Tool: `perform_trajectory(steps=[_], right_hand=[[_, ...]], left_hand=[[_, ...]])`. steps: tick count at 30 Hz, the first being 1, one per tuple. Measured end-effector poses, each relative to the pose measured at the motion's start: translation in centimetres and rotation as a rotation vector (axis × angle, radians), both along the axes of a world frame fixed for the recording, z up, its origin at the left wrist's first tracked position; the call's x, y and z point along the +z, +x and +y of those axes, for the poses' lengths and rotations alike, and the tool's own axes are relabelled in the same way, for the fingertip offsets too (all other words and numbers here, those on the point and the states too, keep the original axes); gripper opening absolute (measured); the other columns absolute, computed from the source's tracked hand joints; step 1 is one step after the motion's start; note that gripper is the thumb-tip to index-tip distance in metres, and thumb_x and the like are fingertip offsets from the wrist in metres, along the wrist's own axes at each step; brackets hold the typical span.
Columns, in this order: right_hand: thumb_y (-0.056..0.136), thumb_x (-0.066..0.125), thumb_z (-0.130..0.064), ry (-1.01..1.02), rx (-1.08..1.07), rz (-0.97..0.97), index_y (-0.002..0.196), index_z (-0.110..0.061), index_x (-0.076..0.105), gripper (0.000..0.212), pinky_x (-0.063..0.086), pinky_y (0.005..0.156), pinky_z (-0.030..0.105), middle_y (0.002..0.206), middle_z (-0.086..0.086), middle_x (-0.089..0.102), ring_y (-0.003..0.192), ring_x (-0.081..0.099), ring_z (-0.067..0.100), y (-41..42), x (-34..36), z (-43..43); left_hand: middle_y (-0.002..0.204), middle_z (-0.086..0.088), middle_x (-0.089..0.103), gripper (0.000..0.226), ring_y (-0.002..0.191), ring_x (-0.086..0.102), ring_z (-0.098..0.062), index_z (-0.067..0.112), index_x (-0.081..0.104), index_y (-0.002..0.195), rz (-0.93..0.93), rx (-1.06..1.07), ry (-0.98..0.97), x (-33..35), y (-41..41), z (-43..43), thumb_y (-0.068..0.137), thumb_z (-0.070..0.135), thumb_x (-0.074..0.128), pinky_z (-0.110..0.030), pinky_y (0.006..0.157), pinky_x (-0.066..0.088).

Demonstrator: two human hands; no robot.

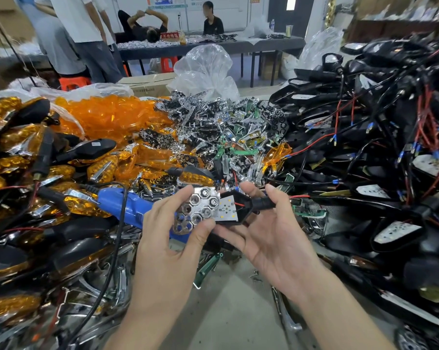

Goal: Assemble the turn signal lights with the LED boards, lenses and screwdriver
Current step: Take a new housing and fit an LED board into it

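so, both hands are up over the middle of the bench. the left hand pinches a chrome plastic reflector with hexagonal cups between thumb and curled fingers. the right hand lies palm up, with thumb below and fingers curled over the top, gripping a black plastic turn signal housing near its stalk end. a white led board with a thin red wire sits inside that housing, and the reflector's edge overlaps the board's left side, touching it.

just behind the left hand a blue corded electric screwdriver lies on the pile. to the left is a heap of orange translucent lenses, in the centre a mound of loose chrome reflectors and green boards, and on the right a big tangle of black housings with red and black wires.
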State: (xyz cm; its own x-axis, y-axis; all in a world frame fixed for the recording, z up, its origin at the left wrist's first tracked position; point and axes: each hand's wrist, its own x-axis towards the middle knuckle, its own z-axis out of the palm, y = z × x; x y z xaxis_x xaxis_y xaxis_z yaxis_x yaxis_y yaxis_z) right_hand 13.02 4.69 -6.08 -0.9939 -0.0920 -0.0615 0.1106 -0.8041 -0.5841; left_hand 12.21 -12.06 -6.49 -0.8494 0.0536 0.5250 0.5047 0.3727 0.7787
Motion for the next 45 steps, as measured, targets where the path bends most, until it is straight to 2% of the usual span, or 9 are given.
perform_trajectory(steps=[2,5,8,11,13,23,28,35,45], right_hand=[[0.097,0.056,-0.049,0.01,0.004,-0.005,0.106,-0.023,0.077,0.034,0.06,0.087,0.043,0.131,0.023,0.067,0.118,0.067,0.041,0.0,0.0,0.0],[0.097,0.056,-0.05,0.019,0.005,-0.009,0.105,-0.025,0.077,0.034,0.061,0.083,0.041,0.13,0.021,0.068,0.116,0.068,0.039,-0.1,-0.2,0.0],[0.097,0.056,-0.049,0.024,0.007,0.001,0.105,-0.024,0.076,0.033,0.061,0.084,0.042,0.131,0.022,0.067,0.117,0.068,0.038,-0.1,-0.1,0.0],[0.098,0.056,-0.048,0.013,0.011,0.01,0.106,-0.022,0.075,0.033,0.06,0.086,0.043,0.131,0.023,0.067,0.117,0.068,0.039,0.0,-0.2,0.0],[0.098,0.056,-0.047,0.009,0.013,0.013,0.107,-0.021,0.074,0.034,0.06,0.085,0.044,0.13,0.024,0.067,0.116,0.068,0.039,0.0,-0.3,0.0],[0.092,0.06,-0.048,0.052,-0.013,0.004,0.1,-0.023,0.079,0.032,0.061,0.081,0.042,0.122,0.022,0.071,0.105,0.073,0.035,-0.3,-0.7,0.0],[0.086,0.066,-0.049,0.081,-0.006,0.038,0.103,-0.022,0.078,0.034,0.061,0.079,0.04,0.119,0.02,0.071,0.097,0.073,0.03,-0.3,-0.8,0.0],[0.08,0.078,-0.052,0.1,0.0,0.063,0.108,-0.022,0.076,0.042,0.06,0.08,0.04,0.12,0.019,0.07,0.098,0.072,0.03,-0.4,-1.1,0.0],[0.09,0.065,-0.048,0.118,-0.01,0.062,0.107,-0.02,0.076,0.035,0.06,0.081,0.042,0.115,0.019,0.072,0.097,0.073,0.03,-0.3,-1.1,0.0]], left_hand=[[0.126,0.025,0.051,0.042,0.126,0.046,0.007,0.045,0.054,0.132,0.019,0.004,-0.042,0.0,0.0,0.0,0.092,0.046,0.064,-0.003,0.098,0.032],[0.125,0.028,0.048,0.044,0.125,0.044,0.008,0.043,0.053,0.136,0.014,-0.004,-0.05,0.1,0.0,0.1,0.093,0.043,0.06,0.0,0.095,0.029],[0.127,0.031,0.046,0.046,0.126,0.043,0.004,0.046,0.048,0.137,0.027,-0.05,-0.094,0.1,0.0,0.0,0.093,0.042,0.056,-0.002,0.098,0.028],[0.133,0.035,0.045,0.037,0.131,0.038,0.005,0.041,0.047,0.138,0.087,-0.066,-0.188,-0.1,-0.1,-0.1,0.101,0.042,0.051,-0.005,0.105,0.026],[0.135,0.035,0.044,0.041,0.132,0.037,0.005,0.035,0.049,0.139,0.128,-0.068,-0.216,-0.2,-0.1,-0.1,0.098,0.042,0.05,-0.005,0.106,0.025],[0.137,0.032,0.048,0.04,0.132,0.041,0.002,0.031,0.054,0.137,0.209,-0.07,-0.245,-0.2,-0.2,0.1,0.098,0.042,0.05,-0.009,0.107,0.028],[0.137,0.029,0.051,0.038,0.131,0.043,-0.001,0.029,0.057,0.134,0.222,-0.073,-0.276,-0.2,-0.2,0.1,0.097,0.039,0.054,-0.01,0.107,0.028],[0.136,0.026,0.053,0.039,0.13,0.045,-0.003,0.028,0.059,0.133,0.213,-0.06,-0.291,-0.3,-0.2,0.1,0.095,0.039,0.056,-0.009,0.106,0.028],[0.133,0.021,0.057,0.036,0.126,0.047,-0.001,0.031,0.058,0.131,0.236,-0.056,-0.323,-0.3,-0.4,0.0,0.095,0.036,0.056,-0.011,0.107,0.03]])
